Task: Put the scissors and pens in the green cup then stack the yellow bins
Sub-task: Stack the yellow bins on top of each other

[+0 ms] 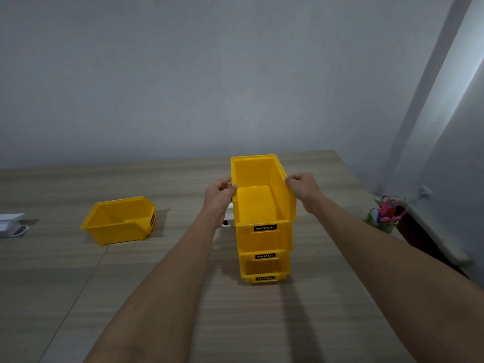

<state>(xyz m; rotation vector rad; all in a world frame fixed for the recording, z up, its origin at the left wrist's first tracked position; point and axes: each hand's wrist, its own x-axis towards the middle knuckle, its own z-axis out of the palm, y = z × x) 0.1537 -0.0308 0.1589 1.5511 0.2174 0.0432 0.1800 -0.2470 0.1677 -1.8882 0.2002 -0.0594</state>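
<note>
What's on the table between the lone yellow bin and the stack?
In the head view, only the left hand and forearm cross it, plus a small white object beside the stack.

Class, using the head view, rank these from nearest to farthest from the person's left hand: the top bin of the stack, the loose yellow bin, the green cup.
From the left hand:
1. Top bin, gripped by that hand at its left wall.
2. Loose yellow bin, alone on the table to the left.
3. Green cup, far right at the table's edge, beyond the stack.
</note>
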